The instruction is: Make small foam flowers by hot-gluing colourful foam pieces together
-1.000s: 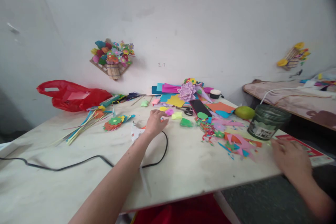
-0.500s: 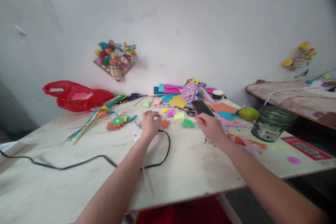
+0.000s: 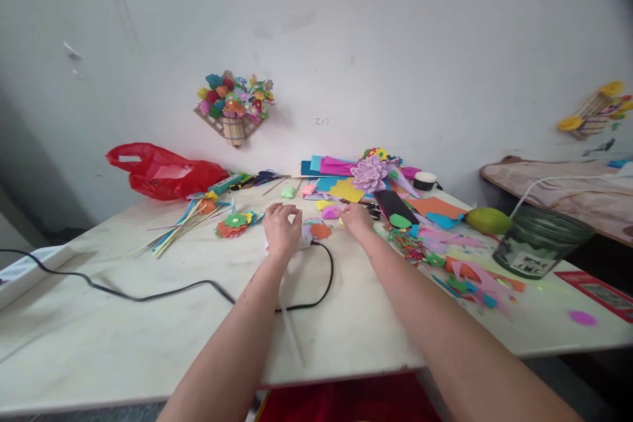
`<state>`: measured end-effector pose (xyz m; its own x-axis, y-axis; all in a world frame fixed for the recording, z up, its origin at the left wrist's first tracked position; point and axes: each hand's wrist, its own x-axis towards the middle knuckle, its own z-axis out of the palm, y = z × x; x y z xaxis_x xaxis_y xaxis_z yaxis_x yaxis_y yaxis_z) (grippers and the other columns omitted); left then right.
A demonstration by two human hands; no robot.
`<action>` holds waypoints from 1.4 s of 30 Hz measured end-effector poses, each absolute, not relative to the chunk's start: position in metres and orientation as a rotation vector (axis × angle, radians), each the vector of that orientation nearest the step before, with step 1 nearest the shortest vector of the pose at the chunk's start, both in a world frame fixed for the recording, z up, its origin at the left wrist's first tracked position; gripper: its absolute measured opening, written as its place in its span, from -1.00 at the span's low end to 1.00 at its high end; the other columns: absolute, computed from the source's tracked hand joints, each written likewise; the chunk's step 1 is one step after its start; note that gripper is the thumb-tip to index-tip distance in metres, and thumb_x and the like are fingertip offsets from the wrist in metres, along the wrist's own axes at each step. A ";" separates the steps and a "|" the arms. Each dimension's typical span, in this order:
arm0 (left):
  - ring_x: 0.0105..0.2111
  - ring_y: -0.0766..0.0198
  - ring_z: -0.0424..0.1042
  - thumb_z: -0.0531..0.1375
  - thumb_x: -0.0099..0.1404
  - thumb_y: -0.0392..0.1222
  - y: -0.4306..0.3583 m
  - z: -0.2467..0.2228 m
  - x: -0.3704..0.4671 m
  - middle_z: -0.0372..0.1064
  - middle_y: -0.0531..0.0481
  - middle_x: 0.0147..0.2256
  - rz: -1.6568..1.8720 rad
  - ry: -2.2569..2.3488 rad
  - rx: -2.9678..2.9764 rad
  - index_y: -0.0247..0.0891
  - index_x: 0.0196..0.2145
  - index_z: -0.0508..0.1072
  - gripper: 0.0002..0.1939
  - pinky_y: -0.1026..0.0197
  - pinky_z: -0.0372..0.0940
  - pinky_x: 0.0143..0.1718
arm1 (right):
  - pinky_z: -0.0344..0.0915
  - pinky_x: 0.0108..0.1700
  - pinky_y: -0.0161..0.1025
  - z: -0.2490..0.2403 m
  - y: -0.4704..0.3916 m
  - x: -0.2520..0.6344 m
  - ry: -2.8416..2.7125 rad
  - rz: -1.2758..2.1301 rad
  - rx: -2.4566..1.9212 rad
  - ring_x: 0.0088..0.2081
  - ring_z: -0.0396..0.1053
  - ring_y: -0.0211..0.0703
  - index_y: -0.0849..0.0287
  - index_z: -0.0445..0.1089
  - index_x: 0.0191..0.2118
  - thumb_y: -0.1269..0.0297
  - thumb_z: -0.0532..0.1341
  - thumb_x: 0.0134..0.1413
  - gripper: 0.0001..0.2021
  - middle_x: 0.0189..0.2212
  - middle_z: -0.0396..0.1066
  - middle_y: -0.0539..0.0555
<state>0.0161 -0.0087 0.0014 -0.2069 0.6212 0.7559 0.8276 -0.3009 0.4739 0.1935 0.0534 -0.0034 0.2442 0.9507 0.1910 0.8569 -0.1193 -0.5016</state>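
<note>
My left hand is curled, its thumb and forefinger bent towards each other; what they pinch is too small to make out. Beneath it lies a white device with a black cord and a pale stick. An orange scalloped paper shape rests just right of that hand. My right hand has its fingers pressed together beside a purple packet, partly covering a pale yellow one; anything between its fingertips is hidden.
Paper flowers, thin strips and a red bag are left. Behind are coloured sheets, a lilac flower and a phone. Paper scraps, a green fruit and a glass jar are right.
The view has shifted, so the table things appear further right. My right hand has moved left, from beside the phone to the small packets. My left hand stays over the white device.
</note>
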 end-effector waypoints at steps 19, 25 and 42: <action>-0.12 0.13 0.25 0.10 0.11 -0.17 -0.010 -0.004 0.018 0.43 -0.05 -0.35 -1.211 -1.774 -1.976 -0.17 -0.43 0.48 -0.85 0.06 0.07 -0.09 | 0.20 -0.23 -0.24 -0.019 0.053 0.185 -1.602 0.159 -1.926 -0.16 0.34 -0.07 0.12 0.35 -0.22 0.22 0.13 -0.06 -0.76 -0.24 0.42 0.12; -0.19 0.14 0.28 0.12 0.10 -0.13 -0.012 -0.005 0.021 0.42 -0.05 -0.42 -0.995 -1.722 -2.166 -0.17 -0.41 0.47 -0.84 0.06 0.05 -0.09 | 0.20 -0.24 -0.30 -0.021 0.052 0.190 -1.641 0.159 -1.869 -0.18 0.34 -0.14 0.06 0.37 -0.21 0.33 0.06 -0.01 -0.77 -0.26 0.43 0.05; -0.18 0.09 0.21 0.17 0.04 -0.13 -0.011 -0.015 0.025 0.33 -0.10 -0.29 -0.821 -1.671 -2.315 -0.24 -0.38 0.40 -0.82 0.08 0.12 -0.15 | 0.18 -0.22 -0.28 -0.012 0.042 0.206 -1.631 -0.028 -1.853 -0.18 0.34 -0.12 0.09 0.37 -0.16 0.38 0.00 0.01 -0.70 -0.23 0.42 0.09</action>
